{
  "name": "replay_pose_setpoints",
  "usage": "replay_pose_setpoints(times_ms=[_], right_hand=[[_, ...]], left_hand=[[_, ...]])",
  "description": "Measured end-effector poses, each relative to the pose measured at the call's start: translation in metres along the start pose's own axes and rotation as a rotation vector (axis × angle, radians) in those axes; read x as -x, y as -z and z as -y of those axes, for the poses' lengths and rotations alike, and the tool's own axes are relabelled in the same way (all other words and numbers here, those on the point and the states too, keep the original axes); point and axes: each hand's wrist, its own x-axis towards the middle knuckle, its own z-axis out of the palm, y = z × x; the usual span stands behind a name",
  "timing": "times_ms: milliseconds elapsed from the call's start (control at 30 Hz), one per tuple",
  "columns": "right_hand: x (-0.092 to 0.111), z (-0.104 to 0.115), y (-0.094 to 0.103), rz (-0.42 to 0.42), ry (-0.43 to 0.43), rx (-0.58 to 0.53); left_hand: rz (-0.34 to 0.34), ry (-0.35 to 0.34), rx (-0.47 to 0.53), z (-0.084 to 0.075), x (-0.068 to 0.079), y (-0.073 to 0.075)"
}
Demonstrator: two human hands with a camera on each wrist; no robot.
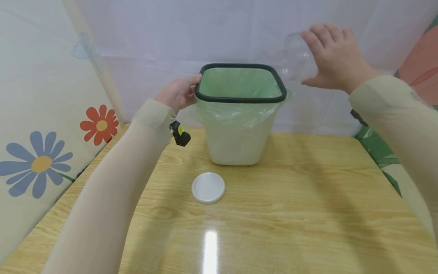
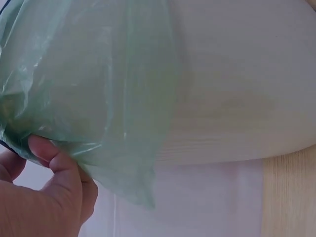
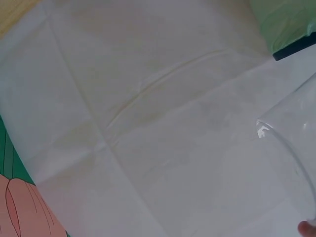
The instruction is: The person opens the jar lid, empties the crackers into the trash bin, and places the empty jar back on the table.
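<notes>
A pale waste bin [image 1: 237,140] stands on the table, its black rim [image 1: 241,100] clamped over a green plastic bag [image 1: 239,82]. At the bin's left side, my left hand [image 1: 178,92] grips the rim; in the left wrist view its thumb and fingers pinch there, over the bag's overhang [image 2: 113,98]. Up beyond the rim's right side, my right hand [image 1: 333,57] holds a clear jar [image 1: 295,57] that looks see-through, tipped sideways toward the bin. Only part of the jar [image 3: 296,133] and a fingertip show in the right wrist view.
A round white lid [image 1: 208,188] lies on the wooden table [image 1: 273,213] in front of the bin. Behind the table hangs a white cloth [image 1: 164,34]. Flower-printed cloth [image 1: 41,95] lines the left, with a leafy print [image 1: 380,152] on the right.
</notes>
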Motion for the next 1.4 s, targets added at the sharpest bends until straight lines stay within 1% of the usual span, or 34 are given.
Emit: replay_pose_setpoints(times_ms=[100, 200, 333, 433, 533, 633, 733, 867, 900, 1000, 1100, 1300, 1400], right_hand=[[0.006, -0.001, -0.003, -0.007, -0.014, -0.017], [0.009, -0.001, -0.004, -0.011, -0.049, -0.053], [0.012, 0.000, -0.002, 0.006, -0.133, -0.102], [0.016, 0.000, -0.002, 0.007, -0.172, -0.133], [0.021, 0.000, -0.001, -0.005, -0.207, -0.169], [0.025, 0.000, -0.001, 0.024, -0.269, -0.193], [0.029, 0.000, 0.001, 0.046, -0.302, -0.198], [0.034, 0.000, 0.002, 0.019, -0.298, -0.212], [0.034, 0.000, 0.002, 0.024, -0.305, -0.211], [0.037, 0.001, 0.002, 0.032, -0.328, -0.215], [0.039, 0.003, 0.001, 0.021, -0.343, -0.225], [0.044, 0.005, 0.000, -0.042, -0.326, -0.242], [0.048, 0.004, -0.001, -0.064, -0.324, -0.257]], left_hand=[[-0.012, -0.016, 0.032, 0.003, -0.001, 0.003], [-0.014, -0.052, 0.047, 0.005, 0.001, 0.006], [-0.012, -0.112, -0.003, 0.008, 0.005, 0.013], [-0.001, -0.141, -0.044, 0.011, 0.008, 0.017], [0.013, -0.148, -0.059, 0.012, 0.010, 0.020], [0.015, -0.144, -0.065, 0.014, 0.010, 0.023], [0.023, -0.146, -0.088, 0.016, 0.012, 0.027], [0.035, -0.150, -0.131, 0.019, 0.015, 0.033], [0.036, -0.149, -0.138, 0.019, 0.016, 0.034], [0.040, -0.148, -0.147, 0.020, 0.019, 0.038], [0.047, -0.146, -0.145, 0.020, 0.022, 0.042], [0.053, -0.143, -0.167, 0.022, 0.025, 0.045], [0.067, -0.151, -0.200, 0.024, 0.027, 0.046]])
